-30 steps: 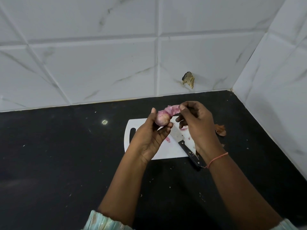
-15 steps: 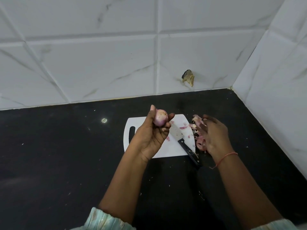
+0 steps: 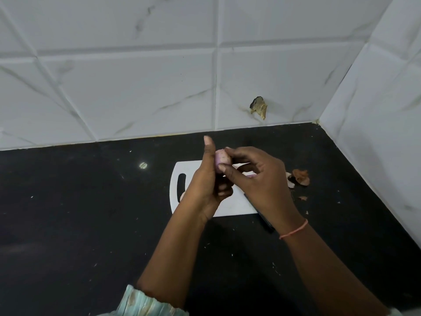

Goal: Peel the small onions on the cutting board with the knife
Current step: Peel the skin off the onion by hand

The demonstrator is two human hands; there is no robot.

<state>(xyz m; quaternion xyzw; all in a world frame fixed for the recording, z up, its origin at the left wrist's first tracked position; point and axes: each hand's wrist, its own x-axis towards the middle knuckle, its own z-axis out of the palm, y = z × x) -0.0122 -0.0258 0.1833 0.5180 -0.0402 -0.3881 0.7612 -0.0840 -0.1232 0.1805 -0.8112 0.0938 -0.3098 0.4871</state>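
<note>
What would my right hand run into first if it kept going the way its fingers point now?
The small onion: the right hand points left with fingertips already on it, and the left hand sits just behind. Depth is hard to judge here.

A home kitchen corner: white marble-look wall tiles (image 3: 141, 87) meet a black stone tabletop (image 3: 68, 224) flecked with crumbs. A white plastic cutting board (image 3: 230, 205) lies on it, dry onion skins (image 3: 300, 177) scattered just beside, and one tile has a chipped hole (image 3: 259, 107).
</note>
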